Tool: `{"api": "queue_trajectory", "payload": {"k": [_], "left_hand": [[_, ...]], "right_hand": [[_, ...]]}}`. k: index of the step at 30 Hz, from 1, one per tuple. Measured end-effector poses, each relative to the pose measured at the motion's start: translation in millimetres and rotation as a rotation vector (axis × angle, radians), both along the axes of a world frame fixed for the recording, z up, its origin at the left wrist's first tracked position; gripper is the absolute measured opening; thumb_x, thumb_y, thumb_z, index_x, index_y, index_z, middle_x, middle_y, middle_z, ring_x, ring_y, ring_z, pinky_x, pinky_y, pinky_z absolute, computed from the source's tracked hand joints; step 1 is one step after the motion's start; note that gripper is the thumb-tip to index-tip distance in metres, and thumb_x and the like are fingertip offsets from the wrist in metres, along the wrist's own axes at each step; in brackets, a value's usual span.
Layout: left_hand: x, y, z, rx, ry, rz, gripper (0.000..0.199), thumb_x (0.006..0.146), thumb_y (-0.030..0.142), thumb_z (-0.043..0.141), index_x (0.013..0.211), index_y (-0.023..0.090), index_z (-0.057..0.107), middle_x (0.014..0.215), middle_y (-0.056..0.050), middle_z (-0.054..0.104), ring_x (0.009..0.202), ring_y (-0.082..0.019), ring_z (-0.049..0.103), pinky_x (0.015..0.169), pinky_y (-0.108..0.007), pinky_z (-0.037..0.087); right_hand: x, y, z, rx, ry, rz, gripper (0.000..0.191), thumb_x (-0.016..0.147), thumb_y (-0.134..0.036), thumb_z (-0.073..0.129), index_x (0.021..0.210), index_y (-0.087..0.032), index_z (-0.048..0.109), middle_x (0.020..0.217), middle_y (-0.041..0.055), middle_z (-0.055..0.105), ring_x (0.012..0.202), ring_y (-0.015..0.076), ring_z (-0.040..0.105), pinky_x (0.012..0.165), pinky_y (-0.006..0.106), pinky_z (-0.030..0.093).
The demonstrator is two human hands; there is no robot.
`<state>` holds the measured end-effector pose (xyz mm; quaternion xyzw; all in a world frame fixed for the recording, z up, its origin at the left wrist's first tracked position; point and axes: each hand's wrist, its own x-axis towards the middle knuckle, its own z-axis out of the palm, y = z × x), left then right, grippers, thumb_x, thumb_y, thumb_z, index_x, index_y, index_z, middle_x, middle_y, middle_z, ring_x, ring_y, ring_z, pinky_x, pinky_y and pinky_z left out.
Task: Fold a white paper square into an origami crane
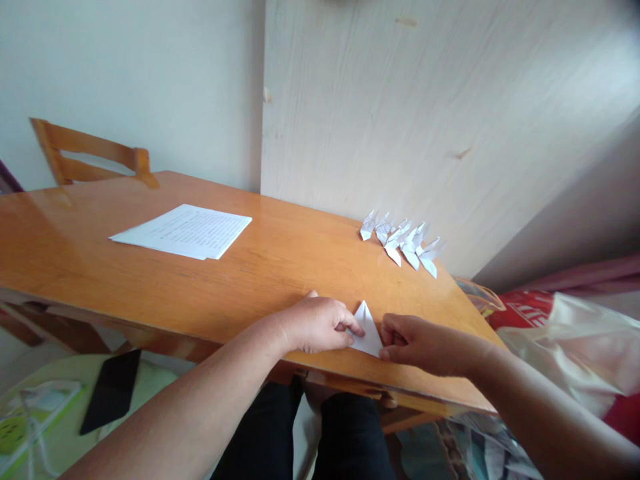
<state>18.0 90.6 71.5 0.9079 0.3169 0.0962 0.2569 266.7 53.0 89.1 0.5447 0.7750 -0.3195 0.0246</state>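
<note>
A small white sheet folded to a point, a piece of folded paper, lies near the table's front edge with its tip facing away from me. My left hand rests at its left side, fingers curled, with the forefinger and thumb on the paper. On the other side, my right hand is closed, its thumb and forefinger pinching the lower right corner. The fingertips hide parts of both side edges. Several folded paper figures with raised points stand in a row farther back on the table.
A stack of printed sheets lies on the wooden table at the left. Behind it stands a wooden chair. A dark flat device lies on a pale stool at lower left. Bags crowd the table's right side.
</note>
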Motion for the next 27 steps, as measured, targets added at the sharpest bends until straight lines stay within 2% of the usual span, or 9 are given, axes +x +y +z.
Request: {"api": "queue_trajectory", "payload": {"k": [10,17,22,27], "left_hand": [[-1.8,0.8,2.1,-0.03,0.04,-0.015,0.031,0.088,0.031,0.058,0.116,0.037,0.072,0.091,0.003,0.073,0.082,-0.017,0.065,0.086,-0.031,0.037],[-3.5,-1.9,1.4,0.002,0.031,-0.017,0.034,0.09,0.029,0.054,0.118,0.036,0.071,0.091,0.003,0.071,0.081,-0.015,0.063,0.087,-0.03,0.037],[-3.4,-5.6,-8.5,0.1,0.008,0.026,0.033,0.09,0.028,0.055,0.118,0.034,0.072,0.089,0.002,0.067,0.082,-0.015,0.06,0.086,-0.029,0.036],[-1.9,-14.8,-18.8,0.273,-0.047,0.1,0.029,0.089,0.028,0.058,0.113,0.034,0.073,0.089,0.0,0.065,0.085,-0.017,0.059,0.084,-0.032,0.037]], "right_hand": [[-0.6,-20.0,-7.1,0.197,-0.049,-0.068,0.02,0.089,-0.039,0.061,0.081,-0.021,0.056,0.075,-0.0003,0.061,0.066,0.0148,0.051,0.059,0.027,0.034],[-0.5,-29.3,-18.6,0.305,0.008,-0.154,0.02,0.089,-0.037,0.061,0.079,-0.021,0.054,0.073,-0.0003,0.062,0.064,0.0144,0.052,0.057,0.026,0.034],[4.7,-32.3,-31.6,0.387,0.101,-0.177,0.018,0.09,-0.036,0.06,0.081,-0.021,0.057,0.074,0.0004,0.063,0.067,0.016,0.055,0.06,0.027,0.036],[11.2,-38.6,-43.9,0.455,0.331,-0.252,0.023,0.096,-0.038,0.049,0.082,-0.022,0.056,0.076,0.0001,0.06,0.072,0.0173,0.056,0.067,0.029,0.043]]}}
